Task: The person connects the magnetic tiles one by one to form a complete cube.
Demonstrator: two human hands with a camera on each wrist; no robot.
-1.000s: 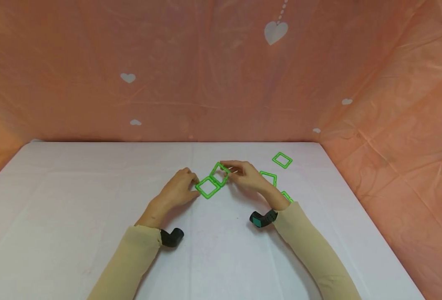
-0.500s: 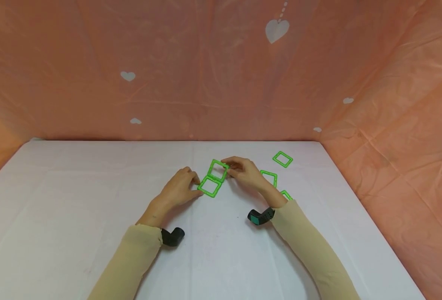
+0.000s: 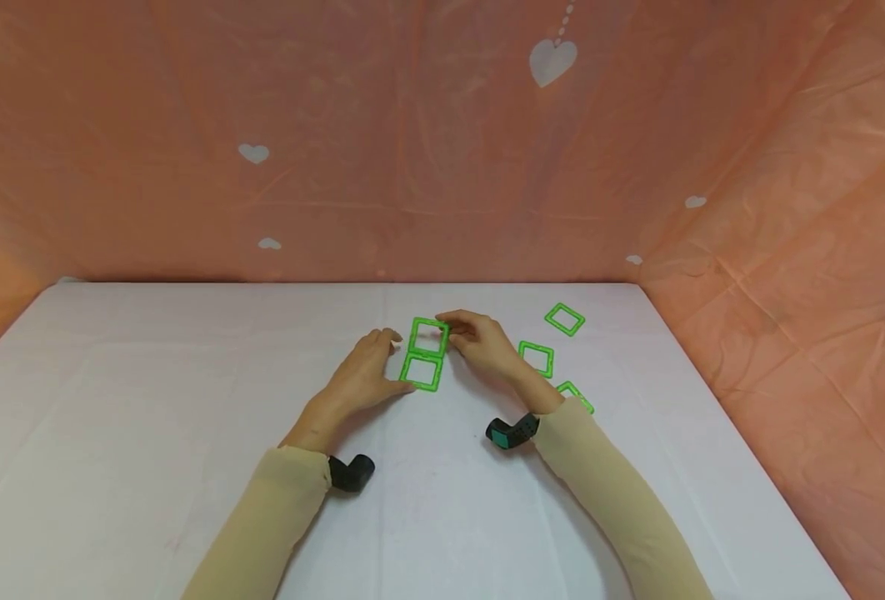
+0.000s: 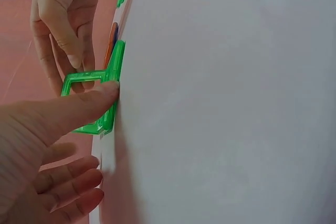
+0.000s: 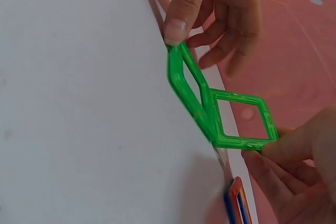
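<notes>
Two green square magnetic tiles are joined along one edge. The near tile (image 3: 438, 375) lies flat or nearly flat on the white table; the far tile (image 3: 412, 337) is tilted up from it. My left hand (image 3: 363, 369) touches the near tile with its thumb (image 4: 100, 98), while its other fingers stand apart from it. At the right, my right hand (image 3: 483, 340) pinches the edge of the raised tile (image 5: 241, 98) between thumb and fingers. Part of that hand's fingertips is hidden behind the tile in the head view.
Three more green square tiles lie to the right: a far one (image 3: 565, 319), a middle one (image 3: 536, 345) and a near one (image 3: 577, 392) partly under the right forearm. An orange and blue piece (image 5: 239, 203) shows in the wrist views. A hanging orange cloth (image 3: 382, 167) borders the table.
The joined tiles have turned so that they line up away from me. My left fingers have lifted off the near tile, leaving the thumb there. My right hand has shifted slightly left.
</notes>
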